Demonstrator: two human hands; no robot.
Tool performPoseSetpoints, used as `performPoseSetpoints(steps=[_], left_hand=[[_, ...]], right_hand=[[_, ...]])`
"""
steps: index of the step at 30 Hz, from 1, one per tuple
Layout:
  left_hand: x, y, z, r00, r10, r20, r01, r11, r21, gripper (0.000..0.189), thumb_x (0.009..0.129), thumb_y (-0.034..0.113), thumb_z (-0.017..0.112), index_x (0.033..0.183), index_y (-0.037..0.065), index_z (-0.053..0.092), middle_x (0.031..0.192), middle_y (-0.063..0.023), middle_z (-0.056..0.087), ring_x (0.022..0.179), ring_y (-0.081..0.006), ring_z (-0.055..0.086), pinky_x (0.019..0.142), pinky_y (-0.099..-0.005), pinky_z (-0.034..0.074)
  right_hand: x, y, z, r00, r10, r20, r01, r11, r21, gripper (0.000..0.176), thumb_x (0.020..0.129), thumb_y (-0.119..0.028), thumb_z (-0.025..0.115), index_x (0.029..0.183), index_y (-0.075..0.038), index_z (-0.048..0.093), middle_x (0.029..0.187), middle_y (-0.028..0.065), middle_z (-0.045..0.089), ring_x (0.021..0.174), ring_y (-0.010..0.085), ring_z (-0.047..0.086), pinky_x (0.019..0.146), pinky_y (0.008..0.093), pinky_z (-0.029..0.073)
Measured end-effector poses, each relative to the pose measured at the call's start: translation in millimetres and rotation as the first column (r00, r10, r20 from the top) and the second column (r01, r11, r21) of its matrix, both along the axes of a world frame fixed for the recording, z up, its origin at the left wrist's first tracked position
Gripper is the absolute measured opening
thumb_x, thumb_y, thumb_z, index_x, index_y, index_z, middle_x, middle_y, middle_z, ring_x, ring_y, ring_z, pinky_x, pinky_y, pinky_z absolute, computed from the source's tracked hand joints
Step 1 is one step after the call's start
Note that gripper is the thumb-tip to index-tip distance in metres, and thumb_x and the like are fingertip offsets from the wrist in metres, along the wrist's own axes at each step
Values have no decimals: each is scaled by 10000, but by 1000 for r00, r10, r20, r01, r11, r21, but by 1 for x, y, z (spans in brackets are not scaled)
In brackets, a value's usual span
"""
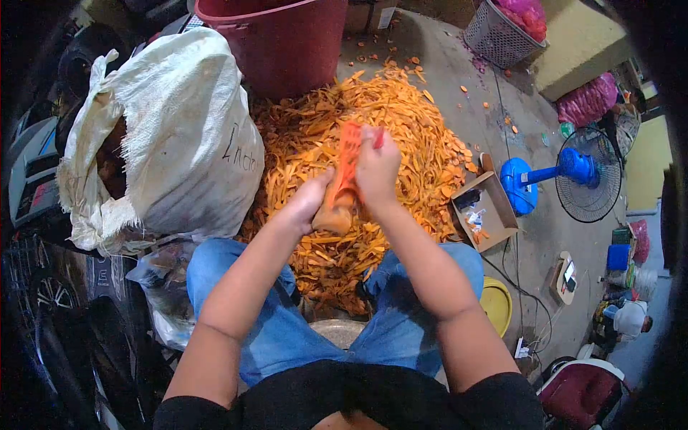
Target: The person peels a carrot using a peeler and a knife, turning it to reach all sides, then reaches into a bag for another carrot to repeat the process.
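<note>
My left hand (pixel 309 201) is closed round a thick orange-brown carrot (pixel 333 219), its blunt end pointing down toward my lap. My right hand (pixel 378 168) grips a bright orange-red plastic peeler (pixel 349 161) with slots along it, which lies along the carrot and covers much of it. A red tip shows between the right fingers. Under both hands spreads a large heap of orange peelings (pixel 419 136), with cut carrot ends among them at the right edge.
A white woven sack (pixel 190 136) stands left, before a red tub (pixel 279 46). Right of the heap are a cardboard box (pixel 494 215) and a blue fan (pixel 562 172). A grey basket (pixel 498 36) stands far right. A yellow lid (pixel 496 308) lies beside my knee; cables cross the floor.
</note>
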State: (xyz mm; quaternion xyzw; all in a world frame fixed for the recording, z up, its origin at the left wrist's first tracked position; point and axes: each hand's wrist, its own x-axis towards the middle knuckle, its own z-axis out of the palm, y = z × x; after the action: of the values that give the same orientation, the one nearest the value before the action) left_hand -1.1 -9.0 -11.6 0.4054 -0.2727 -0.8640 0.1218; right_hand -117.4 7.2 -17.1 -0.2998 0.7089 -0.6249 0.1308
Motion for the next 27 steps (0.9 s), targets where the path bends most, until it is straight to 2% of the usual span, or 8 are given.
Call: performPoseSetpoints(steps=[2,6,9,13,20,22,25,27], left_hand=[[7,5,9,959,-265,104,267,964,-11,378,853,334,279,981,29,463,818,-91,564,671,-169,565,596,-278,473],[9,5,22,977,-208,45,204,976,81,373,843,331,321,966,12,470,768,-83,568,655,-169,576,571,-282,485],[5,1,11,995,-95,-23,97,981,165,356,834,338,345,982,38,466,815,-84,561,663,-163,564,581,-296,477],[8,-11,-13,990,-44,-131,61,990,125,346,845,323,301,1007,52,445,848,-87,560,687,-169,564,606,-303,483],[3,-6,-14,998,-59,34,60,998,-26,364,859,309,239,953,32,456,786,-103,561,618,-183,564,545,-308,478],[6,2,-10,987,-162,-4,162,987,0,375,856,312,248,953,12,451,770,-121,557,623,-202,565,553,-312,480],[10,6,8,965,-255,-59,258,964,65,401,851,333,263,951,-8,448,737,-142,552,613,-224,565,556,-314,479],[9,2,13,965,-252,-78,259,961,94,416,849,351,269,949,-10,450,721,-144,551,597,-228,564,551,-312,475]], right_hand=[[-33,-8,-13,976,-185,-111,190,981,33,283,795,-229,449,633,2,476,528,113,476,467,225,446,466,348,339],[-86,-3,-18,877,-421,-233,444,895,52,282,797,-228,442,644,5,484,551,119,505,465,241,456,473,347,353],[-81,-1,-6,897,-440,27,427,882,202,277,799,-229,449,656,5,482,530,100,488,450,191,446,455,313,353],[1,-4,30,959,2,282,44,987,-155,268,805,-222,458,645,-7,460,504,55,449,464,92,394,430,259,322],[8,7,7,986,165,-34,-162,983,83,276,809,-226,445,643,-6,451,480,47,423,436,128,381,428,274,322],[-17,-5,-3,959,-109,-261,125,991,47,290,822,-226,422,669,11,490,524,41,456,481,97,392,462,264,339],[-67,1,4,979,-200,-21,199,979,-52,273,814,-219,429,680,11,493,520,63,491,478,174,468,456,305,352],[-86,4,0,925,-378,43,360,906,224,254,813,-200,432,695,13,504,549,63,511,522,142,487,477,286,365]])
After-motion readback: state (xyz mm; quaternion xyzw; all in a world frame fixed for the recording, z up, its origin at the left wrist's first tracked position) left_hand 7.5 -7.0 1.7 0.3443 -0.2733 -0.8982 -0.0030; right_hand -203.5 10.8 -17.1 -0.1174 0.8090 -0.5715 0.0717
